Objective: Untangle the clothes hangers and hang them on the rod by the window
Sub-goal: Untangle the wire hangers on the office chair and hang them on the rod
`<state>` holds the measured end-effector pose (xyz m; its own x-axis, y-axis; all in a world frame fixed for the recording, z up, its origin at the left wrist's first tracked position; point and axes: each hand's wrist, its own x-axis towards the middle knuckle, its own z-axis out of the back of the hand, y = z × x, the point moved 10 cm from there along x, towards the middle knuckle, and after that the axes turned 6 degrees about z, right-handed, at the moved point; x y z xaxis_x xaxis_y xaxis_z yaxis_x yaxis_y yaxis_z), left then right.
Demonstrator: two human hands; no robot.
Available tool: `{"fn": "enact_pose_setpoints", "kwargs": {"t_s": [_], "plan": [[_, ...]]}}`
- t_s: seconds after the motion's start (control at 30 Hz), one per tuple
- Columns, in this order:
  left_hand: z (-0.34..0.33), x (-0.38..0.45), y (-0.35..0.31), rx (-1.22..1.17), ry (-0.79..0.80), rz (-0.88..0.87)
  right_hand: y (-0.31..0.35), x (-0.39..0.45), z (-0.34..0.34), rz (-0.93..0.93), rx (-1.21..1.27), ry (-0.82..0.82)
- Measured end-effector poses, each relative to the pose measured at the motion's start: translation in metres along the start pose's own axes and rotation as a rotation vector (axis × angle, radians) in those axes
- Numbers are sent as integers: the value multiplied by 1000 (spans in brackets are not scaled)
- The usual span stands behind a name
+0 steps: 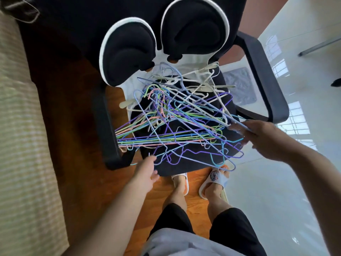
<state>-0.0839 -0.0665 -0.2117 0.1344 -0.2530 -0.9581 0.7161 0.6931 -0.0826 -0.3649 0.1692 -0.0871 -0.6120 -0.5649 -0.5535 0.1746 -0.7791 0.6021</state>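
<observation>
Step in hand: untangling, at its start; no hanger freed, rod not in view. Tangle of hangers (177, 124) heaped on chair seat (186, 167). Right hand (258, 134) at pile's right edge, fingers pinching a blue wire hanger (245, 127). Left hand (145, 172) at near-left edge, fingers loosely curled, tips touching wires, grip unclear. Next move probably calls for lifting one hanger while steadying the rest.

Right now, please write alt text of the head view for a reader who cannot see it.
A tangled pile of colourful wire hangers lies on a black office chair. The right hand grips hangers at the pile's edge; the left hand touches its near edge.
</observation>
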Motion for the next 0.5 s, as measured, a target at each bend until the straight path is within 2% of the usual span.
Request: {"fn": "enact_pose_setpoints", "kwargs": {"t_s": [0.07, 0.17, 0.23, 0.4, 0.5], "plan": [[-4, 23, 30, -20, 64, 103, -2, 3, 2, 19, 2, 18], [-26, 36, 32, -271, 244, 81, -2, 6, 7, 11, 45, 20], [-37, 39, 27, -392, 304, 74, -1, 8, 10, 9, 82, 29], [-34, 35, 21, -447, 204, 8, 3, 11, 13, 50, 140, 34], [-24, 6, 11, -372, 163, -148, 2, 13, 9, 77, 109, 32]]}}
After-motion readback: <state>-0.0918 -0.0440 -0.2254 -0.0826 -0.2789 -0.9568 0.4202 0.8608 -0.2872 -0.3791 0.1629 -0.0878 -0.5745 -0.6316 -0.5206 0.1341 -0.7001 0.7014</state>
